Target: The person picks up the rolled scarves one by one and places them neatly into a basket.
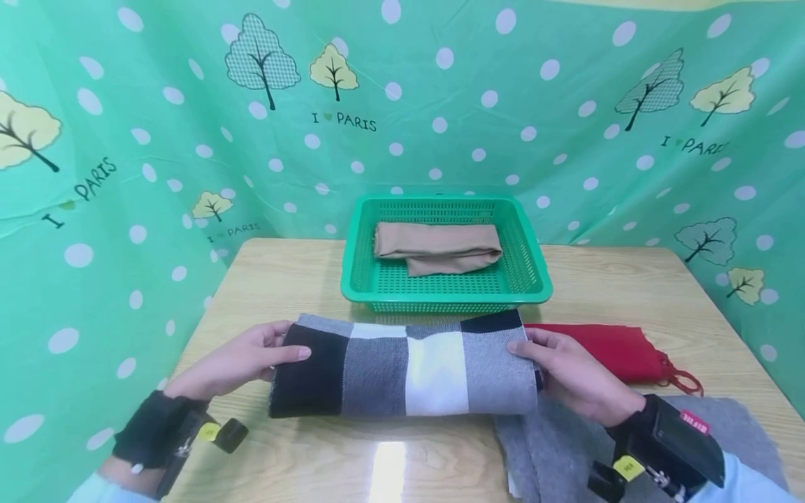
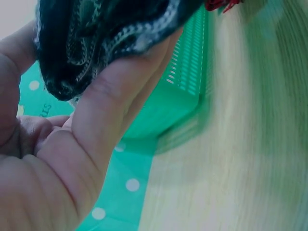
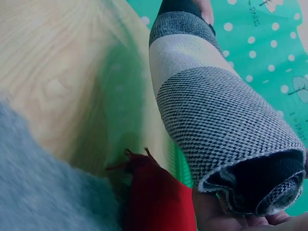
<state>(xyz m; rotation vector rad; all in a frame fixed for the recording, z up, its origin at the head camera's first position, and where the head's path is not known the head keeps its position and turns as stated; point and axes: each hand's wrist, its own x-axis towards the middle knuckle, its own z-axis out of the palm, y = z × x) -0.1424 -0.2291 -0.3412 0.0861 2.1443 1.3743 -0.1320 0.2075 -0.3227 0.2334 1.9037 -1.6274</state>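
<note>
A folded checked scarf (image 1: 405,367) in black, grey and white is held up above the table between both hands. My left hand (image 1: 251,360) grips its black left end, thumb on top and fingers beneath. At the grey right end, my right hand (image 1: 575,370) pinches it the same way. The right wrist view shows the scarf (image 3: 207,106) in layers, with its open folds at the near end. Behind it stands a green basket (image 1: 446,297), where a folded tan cloth (image 1: 434,244) lies.
A red cloth (image 1: 604,353) with fringe lies on the table right of the scarf. A grey fuzzy cloth (image 1: 742,426) spreads at the front right, partly under my right forearm. The wooden table (image 1: 289,272) meets a green dotted curtain (image 1: 440,105) at the back and sides.
</note>
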